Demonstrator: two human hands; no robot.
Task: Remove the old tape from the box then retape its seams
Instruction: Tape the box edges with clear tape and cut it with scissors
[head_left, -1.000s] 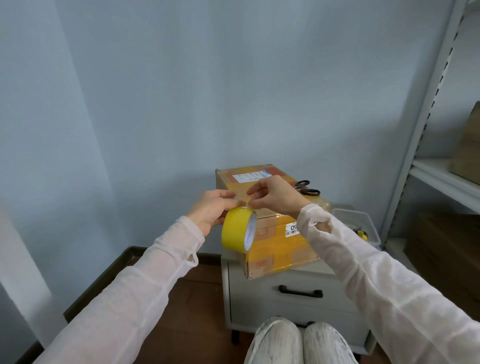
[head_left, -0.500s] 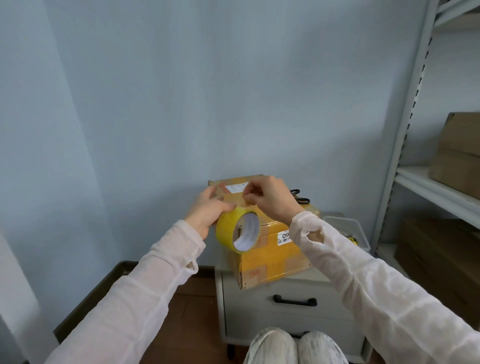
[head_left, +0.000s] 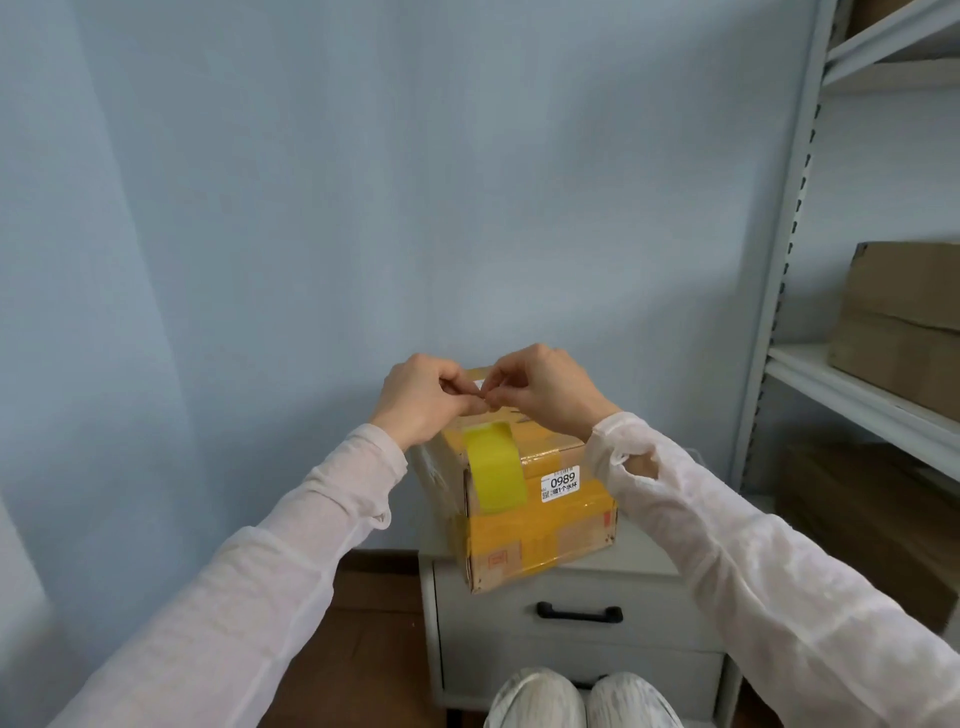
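Box (head_left: 540, 525) on the cabinet (head_left: 571, 654), near corner toward the body. Above its top, left hand (head_left: 415, 402) and right hand (head_left: 545, 389) tip to tip, fingers (head_left: 449, 383) curled and pinched, seemingly on the loose end of the tape (head_left: 493, 467); too small to confirm. Tape hanging edge-on just under the left hand, before the box's front face. Judged next: drawing strip off rightward with the right hand, then down onto the top seam, hidden behind both hands.

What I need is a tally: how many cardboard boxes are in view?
5: the taped box on the cabinet; an upper box stacked on a lower box on the middle shelf; a dark box below; a box corner on top. Others may be hidden.
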